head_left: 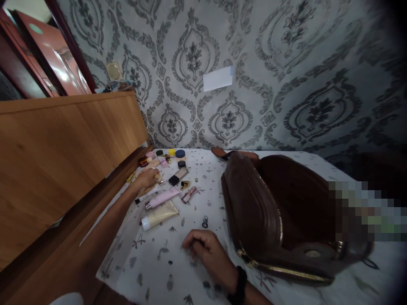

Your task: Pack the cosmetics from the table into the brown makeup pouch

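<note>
My left hand (148,178) reaches in among the cosmetics at the left side of the cloth-covered table. Its fingers curl down over something small that they mostly hide. Close by lie a foundation bottle (178,176) with a black cap, a pink tube (163,198) and a cream tube (160,215) with a white cap. A small pink bottle (189,194) and a gold-and-black cap (185,184) are beside them. My right hand (206,252), with a black band at the wrist, rests on the cloth, fingers loosely closed and nothing visible in them.
A brown leather bag (251,207) stands unzipped on the right. Small jars, one blue-lidded (180,155) and one yellow-lidded (172,153), sit at the back. A black hair tie (205,221) lies mid-table. A wooden panel (73,140) borders the left; the patterned wall (197,110) is behind.
</note>
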Demonstrator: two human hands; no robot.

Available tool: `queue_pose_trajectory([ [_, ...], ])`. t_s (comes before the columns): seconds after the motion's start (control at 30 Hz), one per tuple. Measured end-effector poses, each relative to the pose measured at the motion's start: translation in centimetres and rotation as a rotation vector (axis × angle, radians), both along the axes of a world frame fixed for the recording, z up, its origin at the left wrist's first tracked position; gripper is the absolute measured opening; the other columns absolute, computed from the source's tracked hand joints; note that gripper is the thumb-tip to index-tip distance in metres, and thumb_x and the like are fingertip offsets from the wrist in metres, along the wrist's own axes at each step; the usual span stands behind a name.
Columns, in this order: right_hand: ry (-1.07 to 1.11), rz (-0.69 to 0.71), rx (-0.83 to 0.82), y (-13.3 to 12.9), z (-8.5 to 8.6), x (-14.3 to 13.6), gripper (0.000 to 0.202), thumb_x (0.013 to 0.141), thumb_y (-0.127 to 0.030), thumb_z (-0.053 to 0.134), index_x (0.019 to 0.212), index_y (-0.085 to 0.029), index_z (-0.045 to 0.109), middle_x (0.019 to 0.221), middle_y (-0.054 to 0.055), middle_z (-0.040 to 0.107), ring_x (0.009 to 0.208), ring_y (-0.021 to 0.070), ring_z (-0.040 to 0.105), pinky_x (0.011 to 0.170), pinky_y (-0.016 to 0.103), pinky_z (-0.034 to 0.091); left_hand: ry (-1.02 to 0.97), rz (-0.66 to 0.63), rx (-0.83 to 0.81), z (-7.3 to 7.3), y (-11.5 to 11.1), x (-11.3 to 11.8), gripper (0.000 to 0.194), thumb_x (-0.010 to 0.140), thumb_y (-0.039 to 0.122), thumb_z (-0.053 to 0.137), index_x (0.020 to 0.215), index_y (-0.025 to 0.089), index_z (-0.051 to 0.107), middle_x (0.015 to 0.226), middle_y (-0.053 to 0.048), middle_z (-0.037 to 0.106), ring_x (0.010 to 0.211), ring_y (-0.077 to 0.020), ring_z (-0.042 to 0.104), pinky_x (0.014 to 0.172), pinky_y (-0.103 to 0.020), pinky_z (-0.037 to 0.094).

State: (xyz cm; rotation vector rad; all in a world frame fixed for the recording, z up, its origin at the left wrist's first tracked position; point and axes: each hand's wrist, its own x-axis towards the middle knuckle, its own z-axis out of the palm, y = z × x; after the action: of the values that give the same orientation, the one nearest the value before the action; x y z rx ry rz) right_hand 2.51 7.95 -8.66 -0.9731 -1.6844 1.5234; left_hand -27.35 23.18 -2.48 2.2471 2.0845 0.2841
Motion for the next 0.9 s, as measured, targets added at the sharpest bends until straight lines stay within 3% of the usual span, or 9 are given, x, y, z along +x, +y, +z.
queue_pose_trajectory([
  [0.23,0.014,0.007,0.039,0.1,-0.2,0.0,0.027,0.068,-0.013,0.041,0.068,-0.017,0.068,0.065,0.001,0.064,0.059,0.0127,0.056,0.059,0.023,0.043,0.031,-0.137,0.019,1.0,-0.8,3.2,0.035,0.088,0.027,0.049,0.121,0.022,0.060,0.123,-0.008,0.061,0.115,-0.0236,0.055,0.099,-0.033,0.041],
  [0.37,0.010,-0.006,0.045,0.0,-0.2,-0.1,0.028,0.068,-0.011,0.041,0.067,-0.017,0.068,0.065,0.002,0.065,0.058,0.0124,0.056,0.058,0.023,0.042,0.046,-0.157,-0.009,0.0,-1.1,6.6,0.029,0.090,0.026,0.046,0.114,0.023,0.062,0.114,-0.008,0.064,0.108,-0.0241,0.058,0.093,-0.033,0.044],
  [0.5,0.016,-0.005,0.032,0.0,-0.4,-0.2,0.028,0.069,-0.011,0.042,0.068,-0.016,0.069,0.066,0.002,0.065,0.057,0.0122,0.056,0.057,0.023,0.043,0.055,-0.071,-0.005,-1.1,-1.5,8.7,0.027,0.088,0.025,0.047,0.112,0.018,0.057,0.111,-0.012,0.064,0.106,-0.0277,0.059,0.087,-0.035,0.044],
  [0.67,0.020,-0.005,0.044,0.1,-0.6,-0.3,0.029,0.067,-0.008,0.041,0.068,-0.015,0.069,0.065,0.002,0.065,0.057,0.0122,0.056,0.057,0.022,0.043,0.028,0.046,-0.017,-1.7,-1.2,9.2,0.035,0.086,0.029,0.053,0.118,0.016,0.049,0.109,-0.013,0.067,0.098,-0.0275,0.063,0.079,-0.034,0.045],
  [0.9,0.050,-0.009,0.032,0.2,-0.6,-0.4,0.032,0.063,-0.003,0.039,0.064,-0.016,0.068,0.060,0.000,0.063,0.054,0.0105,0.054,0.055,0.021,0.041,-0.067,0.118,0.023,-2.1,0.0,8.4,0.033,0.086,0.025,0.052,0.117,0.015,0.056,0.114,-0.015,0.068,0.106,-0.0281,0.062,0.085,-0.035,0.045],
])
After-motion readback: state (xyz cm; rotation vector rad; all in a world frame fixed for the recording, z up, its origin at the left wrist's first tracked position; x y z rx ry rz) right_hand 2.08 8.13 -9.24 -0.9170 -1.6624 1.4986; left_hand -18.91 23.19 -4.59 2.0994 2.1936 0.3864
